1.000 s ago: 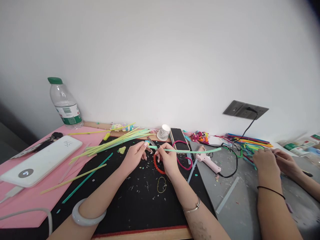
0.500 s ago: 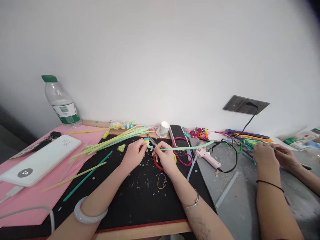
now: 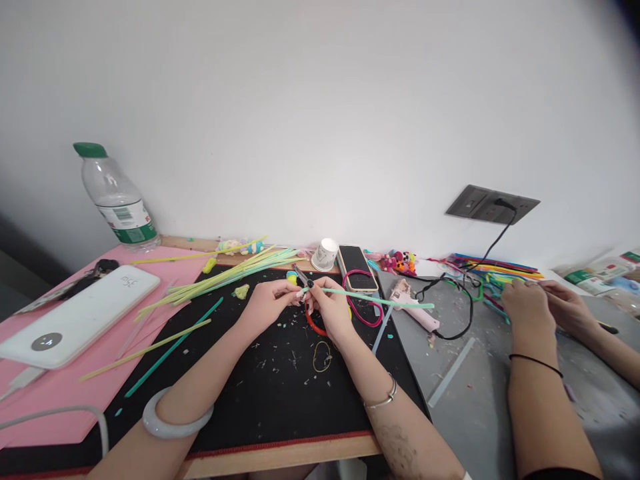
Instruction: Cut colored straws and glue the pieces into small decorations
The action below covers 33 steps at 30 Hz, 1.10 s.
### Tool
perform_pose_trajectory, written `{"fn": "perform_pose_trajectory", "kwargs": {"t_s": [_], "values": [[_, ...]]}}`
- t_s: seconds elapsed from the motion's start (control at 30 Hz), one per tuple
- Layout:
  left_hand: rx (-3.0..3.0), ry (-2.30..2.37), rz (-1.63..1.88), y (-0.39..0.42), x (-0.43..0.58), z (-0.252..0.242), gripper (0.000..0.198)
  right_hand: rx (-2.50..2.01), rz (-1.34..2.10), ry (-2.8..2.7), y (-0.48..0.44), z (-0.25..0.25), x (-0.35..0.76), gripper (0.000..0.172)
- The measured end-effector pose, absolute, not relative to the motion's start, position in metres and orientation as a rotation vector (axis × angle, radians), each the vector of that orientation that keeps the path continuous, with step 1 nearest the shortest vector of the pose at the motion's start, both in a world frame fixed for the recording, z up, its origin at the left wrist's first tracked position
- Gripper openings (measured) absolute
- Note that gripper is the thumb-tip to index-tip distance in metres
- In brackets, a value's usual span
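My left hand is closed, its fingertips pinching the near end of a mint-green pipe cleaner. Close against it, my right hand is wrapped round scissors with a red handle; their metal blades point up and away, partly hidden by fingers. From beside my right fingers the pipe cleaner stretches rightward over a phone and a pink glue gun. A small yellow-and-blue piece shows just beyond my left fingertips. Both hands are above a black mat.
Yellow and green pipe cleaners lie left, near a white power bank and a bottle. A paper cup stands behind my hands. At right, another person's hands work near coloured pipe cleaners. A cord runs to the wall socket.
My left hand has shifted slightly right, against my right fingers. The free end of the pipe cleaner has swung lower, now crossing the glue gun. The view has shifted slightly.
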<state>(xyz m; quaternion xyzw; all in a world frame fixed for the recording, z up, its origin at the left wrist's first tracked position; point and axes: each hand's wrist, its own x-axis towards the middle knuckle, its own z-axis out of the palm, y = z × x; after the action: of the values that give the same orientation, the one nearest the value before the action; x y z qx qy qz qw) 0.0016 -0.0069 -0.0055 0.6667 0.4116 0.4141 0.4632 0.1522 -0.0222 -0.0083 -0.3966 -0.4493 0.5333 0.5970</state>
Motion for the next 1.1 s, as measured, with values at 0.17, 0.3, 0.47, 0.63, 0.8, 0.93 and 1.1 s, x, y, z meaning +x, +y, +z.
{"fn": "perform_pose_trajectory", "kwargs": {"t_s": [0.17, 0.3, 0.47, 0.63, 0.8, 0.93, 1.1], "values": [[1.573, 0.991, 0.91, -0.0068, 0.0034, -0.0069, 0.017, -0.952, 1.186, -1.081, -0.0194, -0.0101, 0.155, 0.023], [1.576, 0.973, 0.872, -0.0073, 0.0036, -0.0031, 0.016, -0.951, 1.197, -1.102, -0.0194, -0.0107, 0.1558, 0.023], [1.545, 0.976, 0.883, -0.0067, 0.0014, -0.0022, 0.015, -0.965, 1.272, -1.107, -0.02, -0.0102, 0.1551, 0.02], [1.516, 0.987, 0.961, -0.0048, 0.0009, -0.0046, 0.018, -0.951, 1.254, -1.101, -0.0202, -0.009, 0.154, 0.021], [1.499, 1.034, 0.979, -0.0042, 0.0018, -0.0029, 0.021, -0.899, 1.241, -1.023, -0.0191, -0.0092, 0.1536, 0.024], [1.456, 1.015, 1.003, -0.0053, 0.0025, -0.0008, 0.026, -0.885, 1.27, -1.015, -0.0187, -0.0106, 0.1535, 0.024], [1.396, 1.012, 1.042, -0.0066, 0.0027, 0.0007, 0.032, -0.903, 1.287, -1.028, -0.0197, -0.0108, 0.1529, 0.024]]}}
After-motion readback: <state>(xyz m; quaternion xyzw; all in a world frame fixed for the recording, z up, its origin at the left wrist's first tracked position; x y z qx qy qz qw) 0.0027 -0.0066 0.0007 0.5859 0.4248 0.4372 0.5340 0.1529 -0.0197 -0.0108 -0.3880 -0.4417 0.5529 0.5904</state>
